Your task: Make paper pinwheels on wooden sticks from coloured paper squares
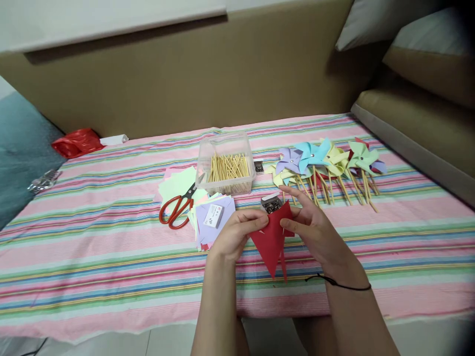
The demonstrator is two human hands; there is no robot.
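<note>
Head: red paper [272, 240] points downward.

Small print and a touch of red mark the face of a small white cardboard box [214, 216] resting on a purple paper square [227, 206], the lettering too tiny and soft to make out; no word, brand or number is legible.

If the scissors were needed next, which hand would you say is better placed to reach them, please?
Probably the left hand: it is nearer the scissors, while the right hand is farther across. Both hold the red paper.
</note>
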